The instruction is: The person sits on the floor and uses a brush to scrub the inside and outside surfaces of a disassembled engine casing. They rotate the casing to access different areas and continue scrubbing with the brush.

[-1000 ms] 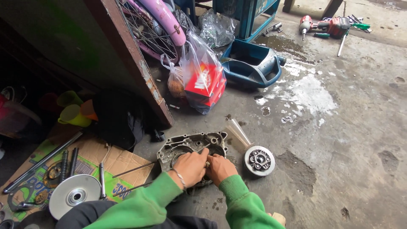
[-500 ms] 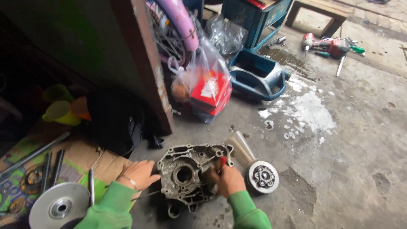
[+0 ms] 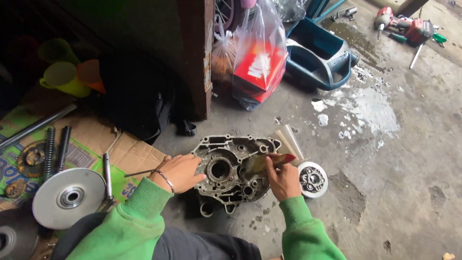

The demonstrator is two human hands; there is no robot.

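Head view looks down past our green sleeves at a grey metal engine case (image 3: 233, 168) lying flat on the stained concrete floor (image 3: 394, 159), straight in front of us. Much is cut off or dim. The upper left is deep shadow, where we can only pick out yellow and orange plastic cups (image 3: 67, 74). A dark round part (image 3: 12, 238) runs off the lower left corner, and the power tool (image 3: 402, 26) near the top right edge is too small to read in detail. The lower edge of the case sinks into shadow, so its underside fittings are hard to make out.

Our left hand (image 3: 178, 171) rests with fingers spread against the case's left rim, pressing on it rather than clenching anything. Our right hand (image 3: 284, 180) is closed around the red handle of a brush (image 3: 267, 162), whose bristles lie inside the case over its right half. The case sits between the two hands, touching the left one.

Just right of the case lie a pale tapered tube (image 3: 288, 140) and a small round clutch-like part (image 3: 312, 179). On the cardboard (image 3: 130, 149) to the left lie a silver pulley disc (image 3: 69, 197), two coil springs (image 3: 57, 147) and a long rod (image 3: 36, 126). Beyond the case stand a plastic bag holding a red box (image 3: 260, 67) and a blue tub (image 3: 320, 55).
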